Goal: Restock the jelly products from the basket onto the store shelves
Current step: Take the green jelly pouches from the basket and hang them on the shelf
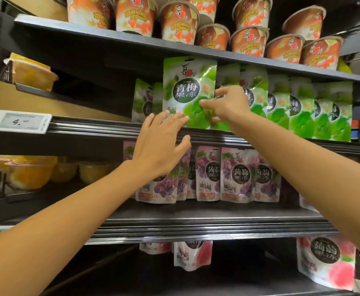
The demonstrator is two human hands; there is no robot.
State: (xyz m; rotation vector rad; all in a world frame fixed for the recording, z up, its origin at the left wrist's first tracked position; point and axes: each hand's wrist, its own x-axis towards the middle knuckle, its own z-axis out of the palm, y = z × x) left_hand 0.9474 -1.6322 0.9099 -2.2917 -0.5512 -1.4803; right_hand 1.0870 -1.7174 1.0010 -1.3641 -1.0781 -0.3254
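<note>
Head view: dark store shelves carry purple pouches below, green pouches in the middle row and cups on top. Left hand, fingers straight and spread, touches the lower left of the front pouch. Right hand pinches its right edge. It stands upright at the middle shelf's front.

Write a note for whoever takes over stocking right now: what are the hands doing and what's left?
Right hand: fingers pinch the front green jelly pouch at its right edge.
Left hand: open, fingers touching that pouch's lower left corner.
Done: other green pouches stand in a row on the same shelf.
Left: settle this pouch, let go. Basket not in view, so remaining stock is unknown.
</note>
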